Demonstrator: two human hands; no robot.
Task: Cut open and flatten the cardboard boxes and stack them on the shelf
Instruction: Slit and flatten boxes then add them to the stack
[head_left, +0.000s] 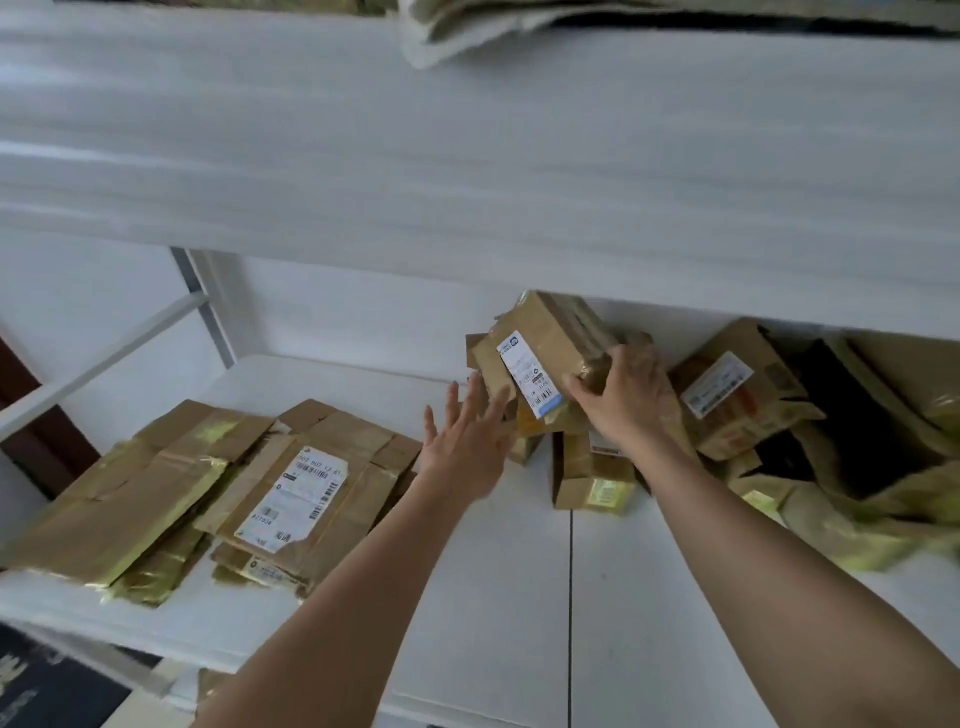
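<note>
At a white shelf (493, 597), my right hand (623, 400) grips a taped cardboard box (550, 343) at frame centre, my left hand (467, 441) spread beside it.

The shelf (519, 597) is a smooth, matt white board on a frame (200, 296) of white-painted metal. On it, left of the hands, the flat stack (208, 488) is dull brown cardboard, creased and wrapped in glossy tape that glares yellow, with a white paper label (296, 499) on top. The box (545, 343) gripped by the right hand (623, 395) is the same matt cardboard under shiny clear tape, and it bears a smooth white printed label (530, 374)
</note>
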